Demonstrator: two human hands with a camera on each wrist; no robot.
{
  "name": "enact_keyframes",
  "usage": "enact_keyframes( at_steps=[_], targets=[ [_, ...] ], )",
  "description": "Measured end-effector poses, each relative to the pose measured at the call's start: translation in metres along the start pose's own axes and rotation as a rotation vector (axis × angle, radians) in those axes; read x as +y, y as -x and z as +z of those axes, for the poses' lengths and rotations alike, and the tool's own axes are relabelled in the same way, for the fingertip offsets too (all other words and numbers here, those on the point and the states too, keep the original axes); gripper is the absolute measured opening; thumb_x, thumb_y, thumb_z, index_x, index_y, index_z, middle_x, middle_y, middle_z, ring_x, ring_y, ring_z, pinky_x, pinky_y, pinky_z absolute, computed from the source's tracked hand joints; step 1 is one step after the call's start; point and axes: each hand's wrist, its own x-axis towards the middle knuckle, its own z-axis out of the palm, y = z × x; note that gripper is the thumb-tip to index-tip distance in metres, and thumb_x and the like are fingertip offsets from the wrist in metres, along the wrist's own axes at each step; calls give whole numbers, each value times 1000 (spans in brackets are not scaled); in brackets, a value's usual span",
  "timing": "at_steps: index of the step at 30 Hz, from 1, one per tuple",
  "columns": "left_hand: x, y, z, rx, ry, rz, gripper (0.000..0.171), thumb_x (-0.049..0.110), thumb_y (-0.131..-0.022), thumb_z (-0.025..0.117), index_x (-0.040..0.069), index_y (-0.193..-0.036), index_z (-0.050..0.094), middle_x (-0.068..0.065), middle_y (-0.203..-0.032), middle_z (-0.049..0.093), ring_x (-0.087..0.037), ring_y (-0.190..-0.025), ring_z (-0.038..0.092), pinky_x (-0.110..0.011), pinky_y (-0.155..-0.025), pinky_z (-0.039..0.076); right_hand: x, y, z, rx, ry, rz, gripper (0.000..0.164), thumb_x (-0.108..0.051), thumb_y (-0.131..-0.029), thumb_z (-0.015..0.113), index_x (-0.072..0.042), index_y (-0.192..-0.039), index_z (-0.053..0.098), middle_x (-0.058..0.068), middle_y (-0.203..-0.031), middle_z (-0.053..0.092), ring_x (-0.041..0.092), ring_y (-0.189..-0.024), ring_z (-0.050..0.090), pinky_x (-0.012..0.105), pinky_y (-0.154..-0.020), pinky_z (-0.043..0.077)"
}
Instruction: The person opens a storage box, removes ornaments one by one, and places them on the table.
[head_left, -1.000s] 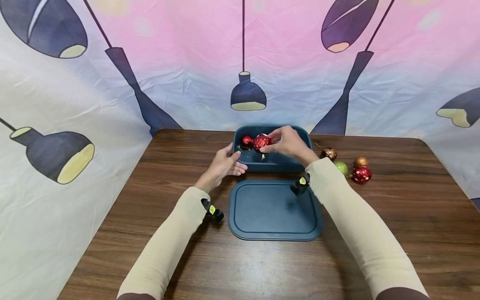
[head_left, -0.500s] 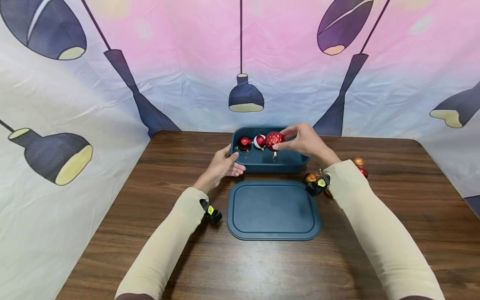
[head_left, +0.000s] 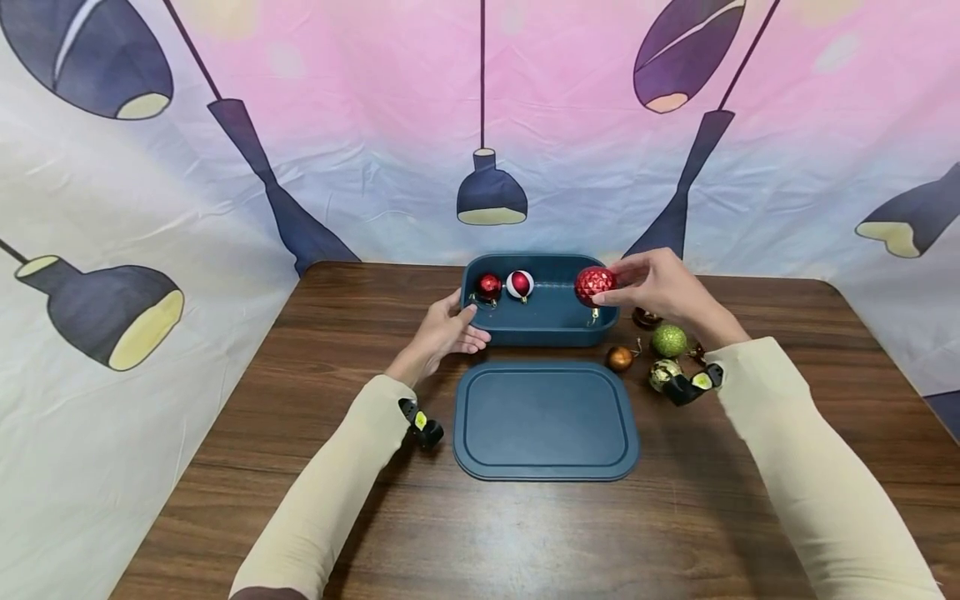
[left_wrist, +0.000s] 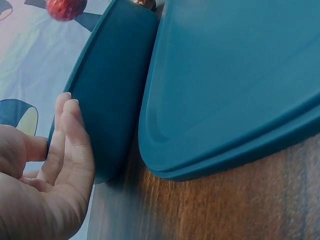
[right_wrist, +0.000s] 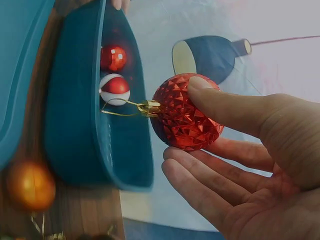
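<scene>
In the head view a dark blue open box (head_left: 540, 337) stands near the table's back edge. My left hand (head_left: 442, 333) holds its front left corner, thumb at the rim and fingers along the outside wall. My right hand (head_left: 660, 287) pinches a faceted red Christmas bauble (head_left: 595, 285) between thumb and fingers, over the box's right end. The right wrist view shows its gold cap (right_wrist: 148, 108) and a string loop. Inside the box, toward the left, lie a shiny red bauble (head_left: 489, 287) and a red-and-white bauble (head_left: 520, 284).
A matching blue lid (head_left: 546, 421) lies flat before the box. To its right are a copper bauble (head_left: 619, 358), a green glitter bauble (head_left: 669, 340), a gold-green one (head_left: 664, 375) and a dark brown one (head_left: 647, 318). Behind the table hangs a printed cloth (head_left: 405, 200).
My right hand has moved right with the faceted red bauble, from beside the shiny red one to the box's right end, uncovering the red-and-white bauble. My left hand stays at the corner.
</scene>
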Motion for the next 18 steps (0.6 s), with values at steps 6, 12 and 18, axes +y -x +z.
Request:
enact_keyframes(
  at_steps=[6,12,18],
  targets=[
    [0,0,0,-1,-8,-5,63,23,-109,48,22,-164,17,-13,-80,74,-22,-67,74,-24,-59,59,12,15,-15,-5,41,65,68,-49,-82,84,-6,-132,66,16,-117,70,27,-98,65,40,-77,53],
    [0,2,0,0,-2,-7,63,23,-109,49,23,-164,18,-13,-79,74,-21,-65,73,-25,-59,59,25,29,-27,-10,110,75,75,-52,-80,84,-4,-133,65,22,-128,65,28,-100,62,36,-73,51],
    [0,1,0,-4,19,-5,63,22,-110,48,22,-164,17,-13,-78,74,-19,-62,72,-25,-59,59,39,40,-37,-10,190,50,73,-52,-81,83,-1,-131,66,28,-136,57,33,-110,59,46,-84,51]
  ],
)
